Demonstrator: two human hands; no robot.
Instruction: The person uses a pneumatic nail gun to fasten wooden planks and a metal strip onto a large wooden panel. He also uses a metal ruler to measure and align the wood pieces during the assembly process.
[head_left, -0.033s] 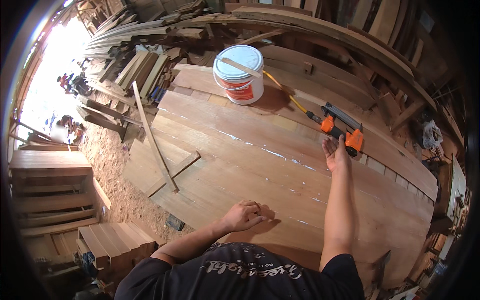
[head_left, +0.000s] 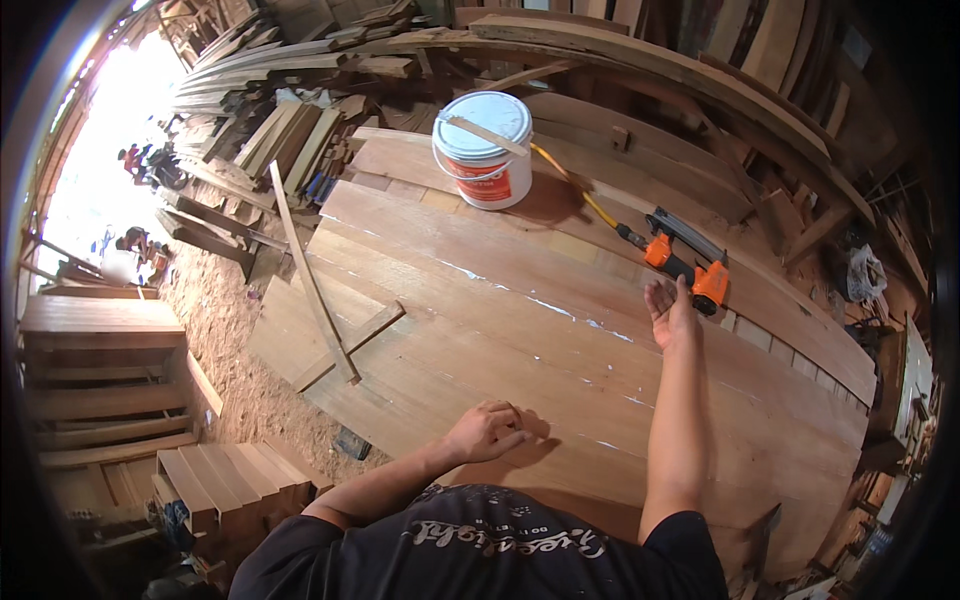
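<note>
My left hand (head_left: 487, 430) is low over the near part of a broad wooden panel (head_left: 470, 345), its fingers curled in and its thumb lying apart along the front. The inside of that hand is hidden, so anything in it cannot be made out. Farther right, my right hand (head_left: 673, 318) is open, palm turned up and fingers stretched out. Just beyond its fingertips lies an orange and black air nail gun (head_left: 686, 272), which the hand does not grip. A yellow air hose (head_left: 580, 190) runs from the gun toward a white lidded bucket (head_left: 484, 150).
Thin white streaks mark the panel's joints. A wood strip (head_left: 485, 134) lies across the bucket's lid. Two crossed wooden sticks (head_left: 315, 290) rest at the panel's left. Timber stacks (head_left: 275, 140) fill the back, wooden stair-like pieces (head_left: 105, 370) stand left, and people (head_left: 138, 245) are far left.
The view has shifted very slightly, so the bucket and sticks appear a little farther right. Both hands stay in place.
</note>
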